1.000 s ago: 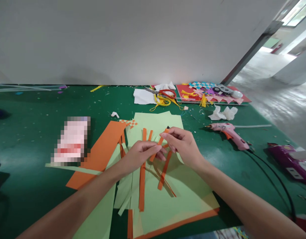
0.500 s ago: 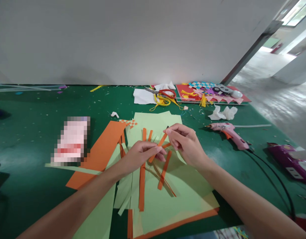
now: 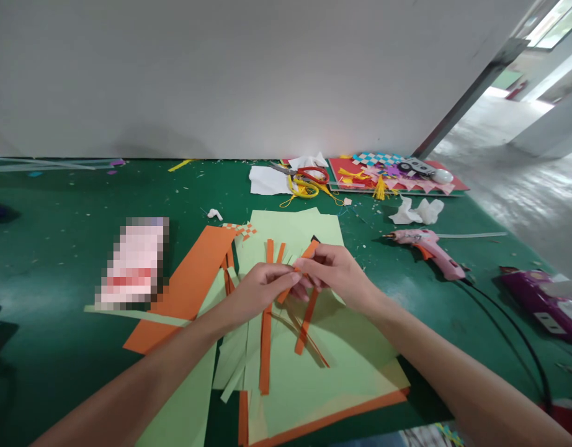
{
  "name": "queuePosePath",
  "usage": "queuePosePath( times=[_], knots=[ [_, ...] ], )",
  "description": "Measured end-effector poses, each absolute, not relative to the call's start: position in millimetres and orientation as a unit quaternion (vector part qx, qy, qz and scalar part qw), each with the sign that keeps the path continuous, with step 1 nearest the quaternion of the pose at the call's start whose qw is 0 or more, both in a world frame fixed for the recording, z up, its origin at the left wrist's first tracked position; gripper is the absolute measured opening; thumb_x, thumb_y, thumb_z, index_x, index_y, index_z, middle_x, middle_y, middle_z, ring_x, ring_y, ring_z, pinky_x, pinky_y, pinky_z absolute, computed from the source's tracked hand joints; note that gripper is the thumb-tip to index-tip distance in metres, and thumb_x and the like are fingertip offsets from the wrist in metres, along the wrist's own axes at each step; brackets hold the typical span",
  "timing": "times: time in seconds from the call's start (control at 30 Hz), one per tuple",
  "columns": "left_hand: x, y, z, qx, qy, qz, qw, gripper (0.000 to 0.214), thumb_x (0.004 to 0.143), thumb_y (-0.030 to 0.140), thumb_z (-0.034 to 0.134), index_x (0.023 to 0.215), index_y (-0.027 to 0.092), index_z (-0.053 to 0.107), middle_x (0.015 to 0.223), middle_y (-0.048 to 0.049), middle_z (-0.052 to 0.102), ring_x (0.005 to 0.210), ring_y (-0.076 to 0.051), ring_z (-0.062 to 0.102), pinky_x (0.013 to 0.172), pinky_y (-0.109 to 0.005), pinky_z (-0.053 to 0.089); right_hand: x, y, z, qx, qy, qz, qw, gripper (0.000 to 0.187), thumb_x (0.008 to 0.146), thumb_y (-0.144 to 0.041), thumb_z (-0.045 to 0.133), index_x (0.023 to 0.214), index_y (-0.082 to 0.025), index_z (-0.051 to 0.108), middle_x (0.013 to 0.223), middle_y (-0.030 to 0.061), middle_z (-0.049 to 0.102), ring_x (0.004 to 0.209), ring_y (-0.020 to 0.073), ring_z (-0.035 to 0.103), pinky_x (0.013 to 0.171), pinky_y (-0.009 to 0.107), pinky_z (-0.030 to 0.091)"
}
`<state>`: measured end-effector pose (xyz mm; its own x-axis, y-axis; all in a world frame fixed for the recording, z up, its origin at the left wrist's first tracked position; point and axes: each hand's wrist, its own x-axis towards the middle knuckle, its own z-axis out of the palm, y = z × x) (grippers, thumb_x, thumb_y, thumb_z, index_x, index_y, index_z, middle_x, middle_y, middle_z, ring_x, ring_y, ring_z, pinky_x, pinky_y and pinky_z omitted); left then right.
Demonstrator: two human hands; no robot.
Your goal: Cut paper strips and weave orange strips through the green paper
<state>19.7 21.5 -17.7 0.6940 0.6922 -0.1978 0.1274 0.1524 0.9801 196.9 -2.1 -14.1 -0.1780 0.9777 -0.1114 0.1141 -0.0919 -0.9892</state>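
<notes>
An orange paper strip [image 3: 309,249] slants up to the right between my two hands. My left hand [image 3: 273,282] is closed, pinching the strip's lower part between thumb and fingers. Close against it, my right hand [image 3: 335,271] pinches the same strip a little higher up; the fingertips of both hands nearly meet. Underneath lie light green paper sheets [image 3: 346,366] with orange paper below their front edge. Loose orange strips [image 3: 265,354] and several narrow green strips [image 3: 233,382] are scattered over the sheets beside my left hand.
On the right lie a pink glue gun [image 3: 435,251] with a black cord and a purple power strip [image 3: 544,301]. Scissors [image 3: 314,175], crumpled tissue [image 3: 417,211] and a red board [image 3: 458,178] with paper pieces are at the back. A wide orange sheet [image 3: 193,267] and a blurred-out phone-like object [image 3: 137,261] lie left.
My right hand has slid down and left along the orange strip toward my left hand, uncovering the strip's upper end. My left hand stays nearly where it was.
</notes>
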Motion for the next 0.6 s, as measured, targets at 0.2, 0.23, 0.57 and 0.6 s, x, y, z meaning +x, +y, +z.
queuePosePath(
  times=[0.2, 0.23, 0.57, 0.6],
  knots=[
    [19.2, 20.6, -13.5, 0.633, 0.352, 0.195, 0.662, 0.033, 0.09, 0.038, 0.049, 0.077, 0.016, 0.069, 0.073, -0.0041, 0.07, 0.072, -0.015, 0.064, 0.071, -0.023, 0.045, 201.5, 0.5, -16.7, -0.527, -0.488, 0.526, 0.456, 0.034, 0.079, -0.042, 0.064, 0.061, -0.018, 0.047, 0.048, -0.0064, 0.046, 0.043, 0.0069, 0.041, 0.045, 0.023, 0.031],
    [19.1, 20.8, -13.3, 0.632, 0.351, 0.196, 0.663, 0.033, 0.09, 0.038, 0.049, 0.075, 0.016, 0.068, 0.071, -0.0035, 0.069, 0.07, -0.014, 0.063, 0.072, -0.024, 0.044, 202.1, 0.7, -16.0, -0.522, -0.481, 0.53, 0.463, 0.035, 0.08, -0.042, 0.064, 0.061, -0.018, 0.046, 0.049, -0.0063, 0.046, 0.043, 0.0067, 0.042, 0.045, 0.023, 0.031],
    [16.3, 24.8, -26.5, 0.566, 0.302, 0.22, 0.735, 0.032, 0.091, 0.034, 0.048, 0.072, 0.014, 0.065, 0.067, -0.0026, 0.063, 0.063, -0.012, 0.059, 0.068, -0.023, 0.044, 198.1, -1.7, -11.0, -0.407, -0.556, 0.615, 0.384, 0.02, 0.083, -0.035, 0.062, 0.091, -0.017, 0.064, 0.062, -0.0013, 0.061, 0.052, 0.0083, 0.051, 0.045, 0.019, 0.039],
    [16.0, 25.1, -27.0, 0.567, 0.302, 0.219, 0.735, 0.032, 0.091, 0.034, 0.048, 0.074, 0.014, 0.066, 0.069, -0.003, 0.063, 0.063, -0.012, 0.059, 0.067, -0.023, 0.044, 198.1, -1.4, -12.0, -0.409, -0.552, 0.611, 0.393, 0.02, 0.083, -0.035, 0.062, 0.089, -0.016, 0.065, 0.059, -0.0018, 0.06, 0.051, 0.0082, 0.051, 0.044, 0.019, 0.04]
  ],
)
